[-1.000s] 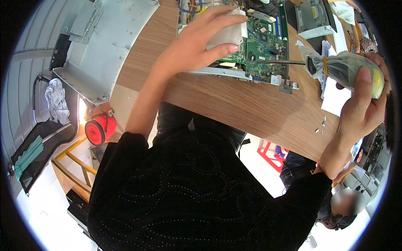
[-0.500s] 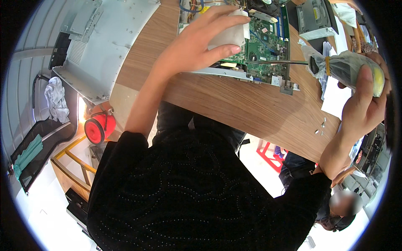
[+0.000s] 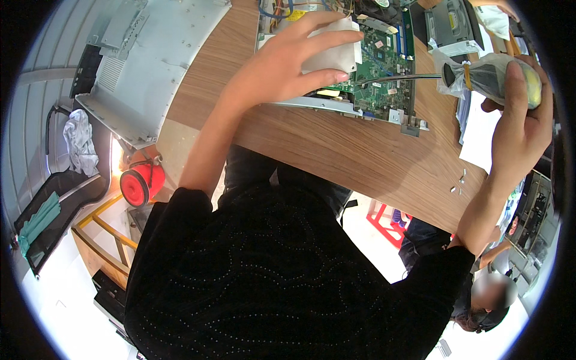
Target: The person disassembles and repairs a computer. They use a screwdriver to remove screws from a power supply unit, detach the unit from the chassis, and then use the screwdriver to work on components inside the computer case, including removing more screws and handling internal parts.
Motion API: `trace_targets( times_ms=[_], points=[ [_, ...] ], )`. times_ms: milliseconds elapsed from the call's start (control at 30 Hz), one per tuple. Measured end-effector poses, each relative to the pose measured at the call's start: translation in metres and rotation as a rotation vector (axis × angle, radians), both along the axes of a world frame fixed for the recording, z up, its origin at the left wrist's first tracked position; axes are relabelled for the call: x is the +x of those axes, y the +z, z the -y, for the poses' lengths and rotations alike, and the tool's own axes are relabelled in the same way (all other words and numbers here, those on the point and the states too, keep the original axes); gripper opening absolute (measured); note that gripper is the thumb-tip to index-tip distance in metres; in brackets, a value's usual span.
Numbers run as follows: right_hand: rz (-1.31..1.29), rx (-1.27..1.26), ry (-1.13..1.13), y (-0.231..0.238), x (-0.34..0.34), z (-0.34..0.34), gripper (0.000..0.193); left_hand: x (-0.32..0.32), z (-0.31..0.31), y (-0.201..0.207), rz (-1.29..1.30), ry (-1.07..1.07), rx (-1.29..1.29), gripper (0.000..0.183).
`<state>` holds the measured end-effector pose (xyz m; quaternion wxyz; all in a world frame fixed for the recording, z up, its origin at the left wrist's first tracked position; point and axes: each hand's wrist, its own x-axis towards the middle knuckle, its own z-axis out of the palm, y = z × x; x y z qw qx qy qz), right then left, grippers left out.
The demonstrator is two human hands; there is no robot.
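Note:
My left hand [image 3: 282,66] lies over a pale, flat-topped part [image 3: 332,53] in a computer chassis, its fingers spread and stretched across it. The thumb rests along the part's near edge. At the right, my right hand [image 3: 523,114] is closed around the handle of a screwdriver [image 3: 495,78]. Clear plastic wraps the handle, with a yellowish band around it. The long metal shaft points left over the green circuit board [image 3: 381,57]. Its tip ends beside my left thumb; whether it sits on a screw is too small to tell.
The chassis's metal edge [image 3: 324,105] faces me on the wooden table [image 3: 336,144]. Left stands a large grey metal cover [image 3: 156,54]. A drive [image 3: 453,27], papers [image 3: 480,135] and several small pale bits [image 3: 461,180] lie right. Another person [image 3: 492,294] is at the lower right.
My right hand and the screwdriver handle have moved up, away from me, so the shaft lies at a different slant. My left hand has shifted only slightly on the pale part.

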<state>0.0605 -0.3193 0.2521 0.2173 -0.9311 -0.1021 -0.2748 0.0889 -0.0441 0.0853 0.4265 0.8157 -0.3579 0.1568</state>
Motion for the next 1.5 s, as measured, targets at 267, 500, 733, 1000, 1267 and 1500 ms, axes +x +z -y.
trace_targets(
  times_ms=[267,500,733,1000,1267,1500],
  points=[
    [0.067,0.079,0.093,0.006,-0.010,-0.004,0.037,0.011,0.001,-0.002,0.249,0.052,0.187,0.046],
    [0.146,0.058,0.258,-0.001,-0.004,0.004,0.034,-0.003,0.034,0.018,0.244,-0.144,0.323,0.056],
    [0.017,0.085,0.124,-0.001,-0.006,0.020,0.035,0.033,0.031,0.012,-0.082,-0.374,0.280,0.037],
    [0.105,0.026,0.090,-0.005,-0.010,0.021,0.037,0.040,0.026,0.029,0.110,-0.485,0.327,0.019],
    [0.102,0.041,0.158,-0.005,-0.009,0.018,0.038,0.047,0.034,0.031,-0.227,-0.598,0.537,0.018],
    [0.041,0.011,0.157,-0.002,-0.010,0.022,0.037,0.046,0.037,0.031,-0.105,-0.539,0.533,0.019]
  ],
)
